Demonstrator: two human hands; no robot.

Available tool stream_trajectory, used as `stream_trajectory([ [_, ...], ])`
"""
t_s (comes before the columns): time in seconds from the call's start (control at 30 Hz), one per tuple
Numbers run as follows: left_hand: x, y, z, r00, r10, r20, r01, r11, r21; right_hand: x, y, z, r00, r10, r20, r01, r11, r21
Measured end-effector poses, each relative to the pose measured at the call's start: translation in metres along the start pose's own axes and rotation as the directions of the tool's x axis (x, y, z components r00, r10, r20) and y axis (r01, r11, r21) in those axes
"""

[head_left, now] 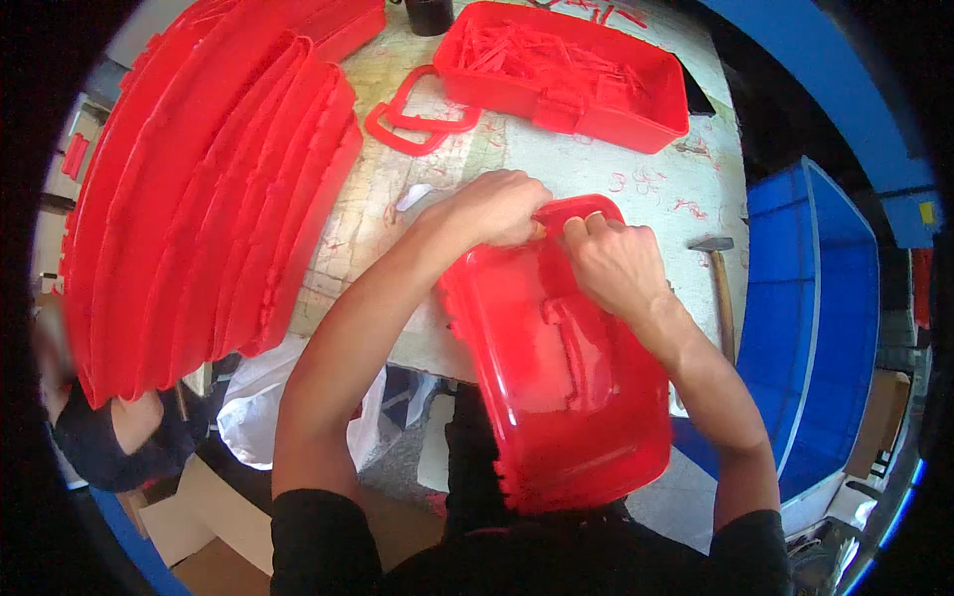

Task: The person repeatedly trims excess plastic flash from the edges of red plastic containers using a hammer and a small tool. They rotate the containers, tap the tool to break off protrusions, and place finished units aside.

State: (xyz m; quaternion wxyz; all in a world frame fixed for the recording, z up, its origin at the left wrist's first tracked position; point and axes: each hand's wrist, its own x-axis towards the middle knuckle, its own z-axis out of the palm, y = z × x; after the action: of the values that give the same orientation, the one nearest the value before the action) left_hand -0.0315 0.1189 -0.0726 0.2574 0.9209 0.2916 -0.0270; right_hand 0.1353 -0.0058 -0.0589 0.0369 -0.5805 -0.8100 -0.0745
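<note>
Left hand (pixel 494 207): fingers curled in a closed grip on the far rim of a red plastic case shell (pixel 566 397), at its upper left corner. Right hand (pixel 614 260): fingers likewise bent over the same far rim, just beside the left hand; grip closed on the rim, fingertips hidden behind the edge. The two hands nearly touch.

The case shell lies tilted, its far end resting on the near edge of the table (pixel 636 179), its near end hanging past the edge toward the person's body. A moulded latch ridge runs down its middle.

Beyond the hands, two loose red handles (pixel 422 124) lie flat on the table, overlapping. Further back stands an open red tray (pixel 664 114) filled with thin red strips. A hammer (pixel 717 268) lies to the right of the right hand, head away from the person, near the table's right edge.

Left of the table, a long stack of red shells (pixel 209 189) stands on edge, leaning. A blue crate (pixel 810 298) stands at the right. A white plastic bag (pixel 258 402) lies below the table's edge.
</note>
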Motion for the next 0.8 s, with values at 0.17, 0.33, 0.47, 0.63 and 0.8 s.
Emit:
stream_trajectory([
  [0.17,0.007,0.01,-0.006,0.996,0.041,0.074,-0.038,0.999,-0.035,-0.004,0.005,0.006,0.997,0.073,0.027,-0.073,0.997,0.003],
  [0.33,0.006,0.013,-0.006,0.998,0.024,0.06,-0.02,0.999,-0.05,-0.005,0.005,0.013,0.996,0.067,-0.057,-0.066,0.997,0.028],
  [0.47,0.004,0.017,-0.009,0.998,-0.002,0.063,0.002,1.0,0.006,-0.005,0.005,0.019,0.983,0.073,-0.167,-0.074,0.997,0.002],
  [0.63,-0.004,0.022,-0.007,1.0,-0.002,-0.026,0.004,0.997,0.073,-0.008,0.002,0.019,0.982,0.079,-0.17,-0.084,0.996,-0.025],
  [0.8,-0.009,0.027,-0.002,0.996,-0.067,-0.056,0.071,0.995,0.071,-0.003,0.003,0.008,0.996,0.007,-0.086,-0.014,0.997,-0.076],
])
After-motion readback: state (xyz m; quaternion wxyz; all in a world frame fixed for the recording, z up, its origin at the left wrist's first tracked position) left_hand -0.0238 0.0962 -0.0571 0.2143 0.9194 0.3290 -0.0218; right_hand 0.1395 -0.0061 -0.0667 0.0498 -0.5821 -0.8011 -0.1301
